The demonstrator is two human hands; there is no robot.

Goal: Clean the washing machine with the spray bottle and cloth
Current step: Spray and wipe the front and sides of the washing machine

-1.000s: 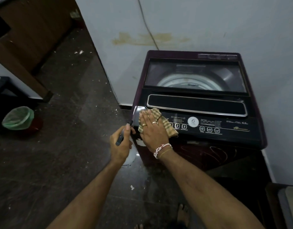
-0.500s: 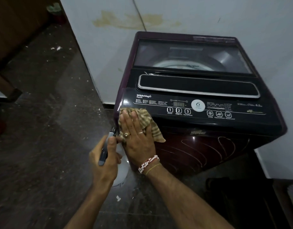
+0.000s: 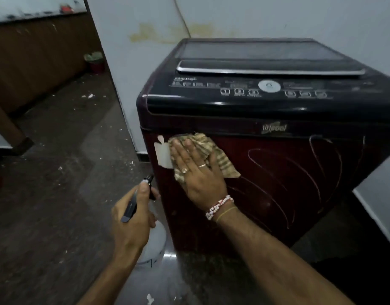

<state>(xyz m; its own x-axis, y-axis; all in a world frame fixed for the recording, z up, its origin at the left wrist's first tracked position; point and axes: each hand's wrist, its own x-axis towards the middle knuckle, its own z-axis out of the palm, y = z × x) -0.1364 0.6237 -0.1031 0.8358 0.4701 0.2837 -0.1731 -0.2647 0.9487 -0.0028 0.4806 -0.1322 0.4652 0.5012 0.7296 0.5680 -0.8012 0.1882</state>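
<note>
Maroon metal forms the front panel of a top-loading washing machine (image 3: 277, 183) with a glossy black control top, set against a pale wall (image 3: 277, 16) on a dark stone floor (image 3: 46, 194). A crumpled beige striped cloth (image 3: 203, 148) is pressed flat against the upper left of that front panel by the right hand (image 3: 198, 175), fingers extended and held together over the fabric, just beside a pale torn sticker (image 3: 162, 154). A translucent white spray bottle (image 3: 153, 243) with a dark trigger head is gripped by the left hand (image 3: 132, 219), fingers closed around its neck, low beside the machine's left corner. Wiping of the front appears only begun; most of the panel and the sides seem left to clean.
</note>
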